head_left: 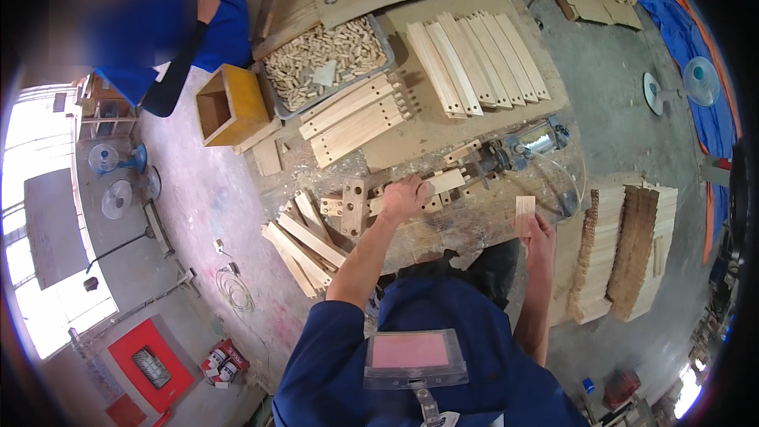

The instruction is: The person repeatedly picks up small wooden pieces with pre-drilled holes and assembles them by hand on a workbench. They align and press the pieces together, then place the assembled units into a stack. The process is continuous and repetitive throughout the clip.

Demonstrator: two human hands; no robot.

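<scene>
My left hand (405, 198) is closed over the near-left end of a pale wooden slat (449, 181), which lies in a wooden jig on the workbench. Beside that hand stands a drilled wooden block (354, 207). A pneumatic cylinder (536, 142) is mounted at the jig's right end. Off to the right, my right hand (539, 236) grips a light wooden piece (525, 210) between thumb and fingers, held up near the bench's front edge. How far this piece extends is hard to tell. Fingertips of the left hand are partly hidden.
Wooden slats (304, 241) lie loosely at the left. Beyond the jig are drilled boards (356, 122), a grey tray (389, 43) of dowels, a yellow box (251, 115) and a row of slats (478, 63). Stacked slats (601, 253) stand right. Another person (221, 32) is far left.
</scene>
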